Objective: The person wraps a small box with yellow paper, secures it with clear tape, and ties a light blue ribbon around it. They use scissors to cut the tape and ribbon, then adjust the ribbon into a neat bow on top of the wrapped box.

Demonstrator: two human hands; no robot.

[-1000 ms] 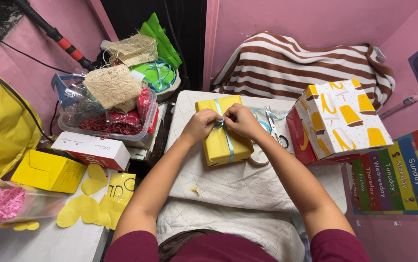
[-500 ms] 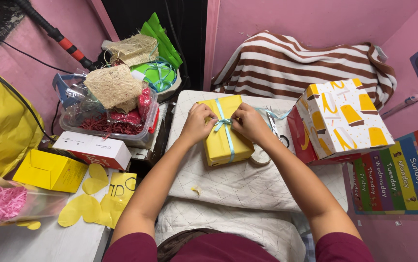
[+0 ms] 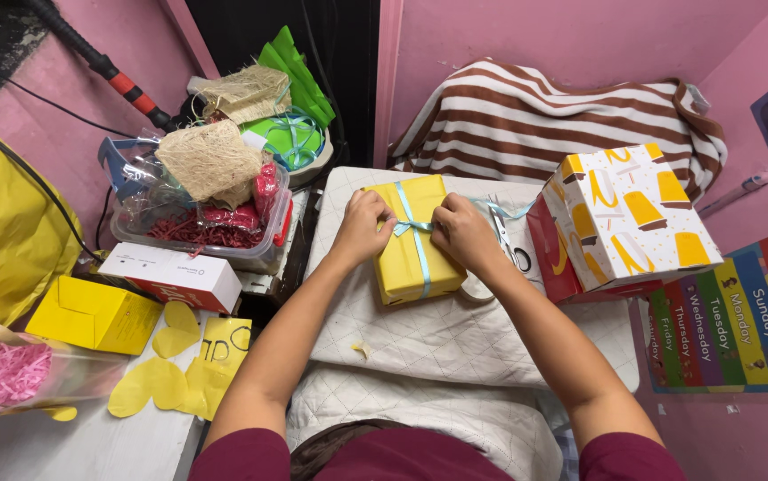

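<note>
The yellow wrapped box (image 3: 415, 239) sits on my white quilted pad (image 3: 455, 338), just left of the patterned gift box (image 3: 629, 218), with the light blue ribbon (image 3: 416, 254) running along its top. My left hand (image 3: 362, 227) and right hand (image 3: 462, 232) each pinch a ribbon end, fingers closed tight either side of the knot. I judge an even, level pull outward should seat the knot centred without creasing the paper.

The yellow gift box (image 3: 415, 254) has smooth matt paper, tied with glossy blue ribbon (image 3: 415, 240); under it lies a quilted white cloth (image 3: 437, 338).
</note>
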